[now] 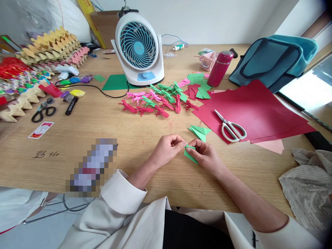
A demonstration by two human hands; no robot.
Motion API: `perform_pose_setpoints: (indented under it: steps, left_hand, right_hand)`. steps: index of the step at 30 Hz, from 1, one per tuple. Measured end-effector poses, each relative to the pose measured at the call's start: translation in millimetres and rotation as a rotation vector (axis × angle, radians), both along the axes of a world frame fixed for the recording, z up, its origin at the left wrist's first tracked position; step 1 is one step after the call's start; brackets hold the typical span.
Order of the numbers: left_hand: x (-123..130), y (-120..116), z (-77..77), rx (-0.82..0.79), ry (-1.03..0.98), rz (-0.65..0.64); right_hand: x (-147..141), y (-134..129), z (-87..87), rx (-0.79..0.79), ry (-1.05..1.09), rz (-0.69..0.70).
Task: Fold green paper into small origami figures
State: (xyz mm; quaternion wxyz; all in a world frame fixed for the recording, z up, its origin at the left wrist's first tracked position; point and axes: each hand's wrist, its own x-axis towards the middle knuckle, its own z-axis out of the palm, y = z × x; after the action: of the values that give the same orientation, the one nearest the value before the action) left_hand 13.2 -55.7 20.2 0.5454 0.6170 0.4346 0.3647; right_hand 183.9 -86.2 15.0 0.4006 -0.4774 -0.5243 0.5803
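Between my two hands is a small piece of folded green paper (191,156), held just above the wooden table. My left hand (168,148) pinches its upper left tip between thumb and fingers. My right hand (206,155) grips its upper edge, the thumb lying over the fold. Just beyond my right hand lies another folded green paper piece (200,132) with pointed ends. Farther back spreads a group of folded paper figures (161,110) in red, pink and green.
White-handled scissors (233,131) lie on large red paper sheets (259,107) at the right. Behind stand a fan (138,48), a red thermos (220,68) and a teal bag (269,62). Black scissors (43,111), a marker (71,105) and a blurred-out object (93,166) are at left.
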Motion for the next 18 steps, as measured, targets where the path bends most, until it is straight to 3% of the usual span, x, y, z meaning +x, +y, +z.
perform_pose_setpoints:
  steps: [4, 10, 18]
  left_hand:
    - [2.3, -1.5, -1.3, 0.007, 0.036, -0.001]
    - [8.1, -7.0, -3.5, 0.201, 0.144, 0.122]
    - [7.1, -6.5, -5.6, 0.132, 0.098, 0.116]
  right_hand:
    - [0.4, -0.4, -0.2, 0.016, -0.016, 0.009]
    - [1.2, 0.6, -4.3, 0.029, -0.008, -0.019]
    - [-0.1, 0.6, -4.8, 0.005, 0.035, -0.039]
